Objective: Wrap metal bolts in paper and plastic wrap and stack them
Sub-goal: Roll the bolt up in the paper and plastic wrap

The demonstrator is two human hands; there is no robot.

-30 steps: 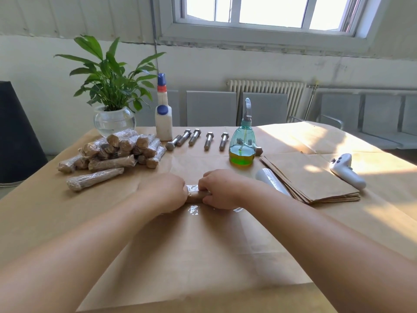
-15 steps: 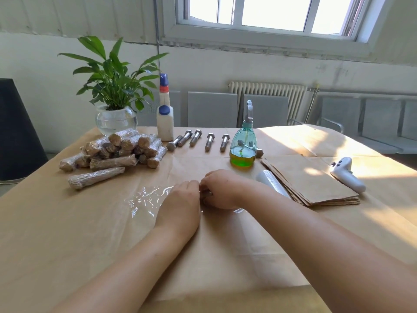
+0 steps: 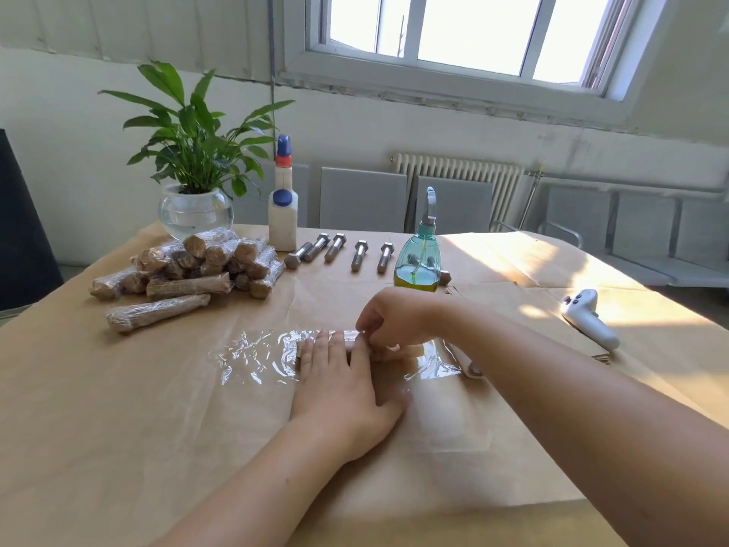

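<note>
Plastic wrap (image 3: 256, 355) now spread leftward; left hand (image 3: 339, 392) flattened (was curled).

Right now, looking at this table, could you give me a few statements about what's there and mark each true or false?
1. The left hand lies flat with straight fingers on the paper-wrapped bolt. True.
2. The plastic wrap is spread on the table under the hands. True.
3. The spray bottle holds red liquid. False: it is yellow-green.
4. The bare bolts lie in a row beside the white glue bottle. True.
5. The pile of wrapped bolts sits by the white controller. False: the pile is near the potted plant, far from the controller.
</note>
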